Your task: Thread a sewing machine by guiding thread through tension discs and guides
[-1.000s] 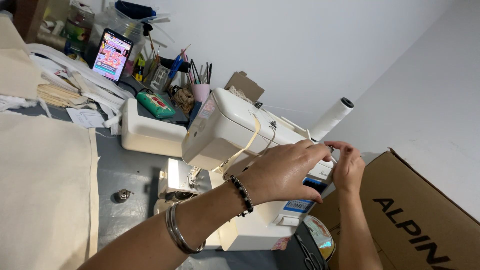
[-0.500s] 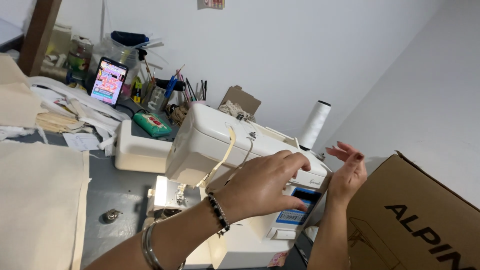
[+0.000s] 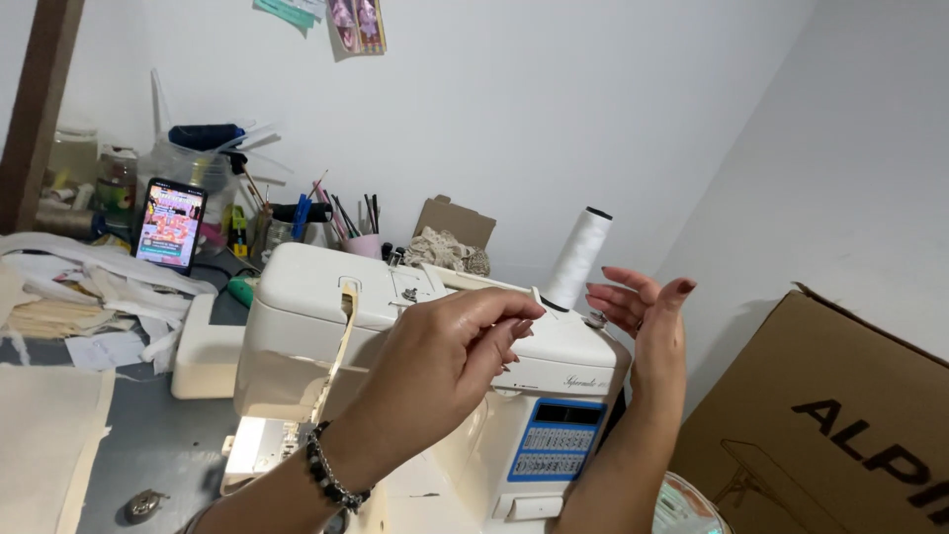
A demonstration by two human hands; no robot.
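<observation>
Both hands are off the sewing machine point(image 3: 395, 336) now — a second ago they were clamped together at its right-hand end, near the base of the white thread spool point(image 3: 581, 255), and half a second ago the right one was already peeling away. So whatever was being fiddled with up there by the spool pin looks finished or paused, and the spool is left standing on its own.

The left hand point(image 3: 445, 361) hovers in front of the machine's top, fingers curled loosely, thumb and forefinger close together; whether a thread is pinched there I cannot tell. The right hand point(image 3: 652, 316) is open, fingers spread, palm turned inward just beside the spool, gripping nothing.

The spool sits on the top of the machine at its right end, near the wall corner. Its long axis runs nearly upright, leaning a little to the right, with the top end pointing up. The machine's body runs left to right across the table point(image 3: 158, 445), needle end at the left.
</observation>
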